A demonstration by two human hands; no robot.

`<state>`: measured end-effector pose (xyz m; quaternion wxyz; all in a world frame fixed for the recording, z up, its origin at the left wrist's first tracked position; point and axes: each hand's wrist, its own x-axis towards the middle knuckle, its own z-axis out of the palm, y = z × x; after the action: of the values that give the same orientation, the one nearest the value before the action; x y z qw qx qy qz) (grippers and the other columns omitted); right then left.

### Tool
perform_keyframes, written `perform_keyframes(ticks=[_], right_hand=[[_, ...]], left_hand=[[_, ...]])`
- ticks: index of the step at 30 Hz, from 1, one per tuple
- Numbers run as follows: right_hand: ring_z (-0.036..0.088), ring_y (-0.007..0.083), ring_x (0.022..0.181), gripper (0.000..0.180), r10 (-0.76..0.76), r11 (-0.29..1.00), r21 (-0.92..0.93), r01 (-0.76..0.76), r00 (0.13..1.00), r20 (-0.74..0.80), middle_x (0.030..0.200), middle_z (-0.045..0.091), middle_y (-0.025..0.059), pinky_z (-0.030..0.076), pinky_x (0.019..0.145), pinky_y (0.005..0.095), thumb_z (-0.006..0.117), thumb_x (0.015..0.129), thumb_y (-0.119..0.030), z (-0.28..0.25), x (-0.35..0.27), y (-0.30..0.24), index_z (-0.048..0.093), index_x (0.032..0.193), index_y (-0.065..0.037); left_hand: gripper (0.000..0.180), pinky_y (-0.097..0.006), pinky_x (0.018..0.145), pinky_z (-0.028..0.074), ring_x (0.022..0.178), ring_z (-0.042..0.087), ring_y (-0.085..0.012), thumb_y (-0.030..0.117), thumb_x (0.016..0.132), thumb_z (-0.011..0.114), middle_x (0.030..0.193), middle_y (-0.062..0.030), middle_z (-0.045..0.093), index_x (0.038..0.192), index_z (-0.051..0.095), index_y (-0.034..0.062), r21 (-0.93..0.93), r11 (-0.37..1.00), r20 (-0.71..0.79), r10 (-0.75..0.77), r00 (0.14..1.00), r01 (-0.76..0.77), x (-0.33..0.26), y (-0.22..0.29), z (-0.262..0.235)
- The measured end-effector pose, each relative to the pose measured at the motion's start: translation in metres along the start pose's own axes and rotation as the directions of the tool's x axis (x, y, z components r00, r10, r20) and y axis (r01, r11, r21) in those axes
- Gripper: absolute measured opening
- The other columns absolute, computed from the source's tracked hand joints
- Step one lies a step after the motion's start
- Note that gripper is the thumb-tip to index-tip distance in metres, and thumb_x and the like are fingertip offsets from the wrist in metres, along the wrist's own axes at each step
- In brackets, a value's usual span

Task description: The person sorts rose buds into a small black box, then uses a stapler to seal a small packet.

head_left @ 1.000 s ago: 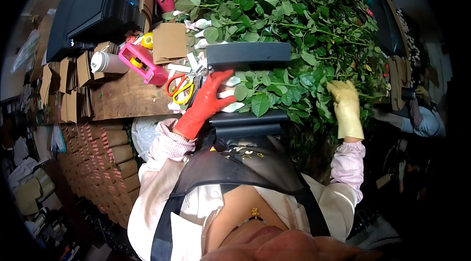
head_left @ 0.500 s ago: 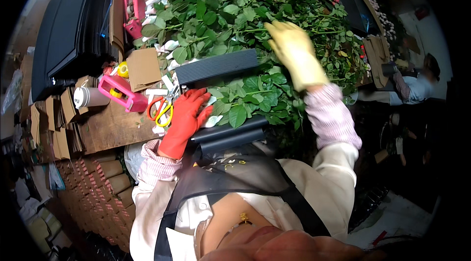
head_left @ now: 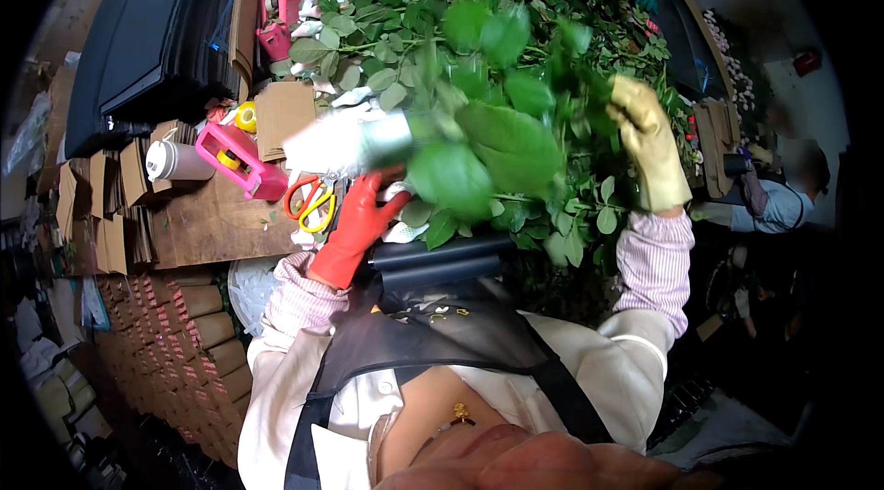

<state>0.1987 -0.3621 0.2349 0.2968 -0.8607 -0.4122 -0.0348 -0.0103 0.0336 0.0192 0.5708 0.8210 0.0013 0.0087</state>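
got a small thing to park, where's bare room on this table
Near left, the table is mostly bare: cup and pink tape dispenser behind it, scissors to its right, folded cardboard to its left. Crowded: the right, under leaves, and the far left, with stacked black sheets.

Just right of the scissors point(head_left: 314, 206) on the counter point(head_left: 207, 234), the red-gloved left hand point(head_left: 359, 221) has its fingers parted. Well right of the scissors, the yellow-gloved right hand point(head_left: 648, 126) closes on a blurred leafy stem point(head_left: 511, 149); left of them sit a pink tape dispenser point(head_left: 267, 181) and a lidded bottle point(head_left: 189, 164).
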Motion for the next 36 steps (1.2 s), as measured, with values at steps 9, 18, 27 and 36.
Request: perform_keyframes(ticks=[9,18,27,36], right_hand=[[0.075,0.038,0.096,0.037,0.406,0.857,-0.437,-0.273,0.88,0.246,0.105,0.078,0.0176,0.061,0.086,0.0439,0.066,0.086,0.004,0.056,-0.094,-0.013,0.081,0.117,-0.011],[0.074,0.0386,0.102,0.027,0.434,0.834,-0.497,-0.239,0.84,0.325,0.114,0.078,0.0174,0.059,0.091,0.0502,0.071,0.095,-0.017,0.065,-0.051,0.004,0.077,0.119,-0.007],[0.069,0.034,0.122,0.033,0.66,0.597,-0.708,-0.377,0.733,0.166,0.134,0.072,0.0166,0.055,0.107,0.0454,0.07,0.097,-0.022,0.128,0.107,0.094,0.074,0.128,-0.011],[0.069,0.044,0.115,0.045,0.08,0.878,-0.416,-0.235,0.93,-0.358,0.126,0.071,0.0267,0.057,0.102,0.0439,0.061,0.081,0.012,0.04,0.028,0.01,0.073,0.122,0.001]], left_hand=[[0.058,-0.038,0.093,0.058,0.109,0.069,-0.0272,0.012,0.089,0.087,0.128,-0.012,0.068,0.141,0.062,0.0107,-0.106,0.989,-0.058,-0.107,0.993,0.101,0.005,0.024,0.001],[0.05,-0.04,0.098,0.055,0.112,0.068,-0.0311,0.009,0.088,0.085,0.127,-0.0144,0.068,0.136,0.069,0.0088,0.094,0.995,-0.028,0.046,0.999,-0.043,0.007,0.033,-0.003],[0.052,-0.042,0.099,0.055,0.116,0.067,-0.0335,0.01,0.088,0.085,0.126,-0.0172,0.066,0.137,0.068,0.0058,0.1,0.995,0.032,0.017,0.999,-0.02,0.02,0.043,0.003],[0.05,-0.04,0.094,0.057,0.11,0.069,-0.0312,0.014,0.092,0.083,0.123,-0.0153,0.069,0.138,0.066,0.0054,0.055,0.998,0.007,-0.037,0.999,0.037,0.004,0.025,-0.005]])
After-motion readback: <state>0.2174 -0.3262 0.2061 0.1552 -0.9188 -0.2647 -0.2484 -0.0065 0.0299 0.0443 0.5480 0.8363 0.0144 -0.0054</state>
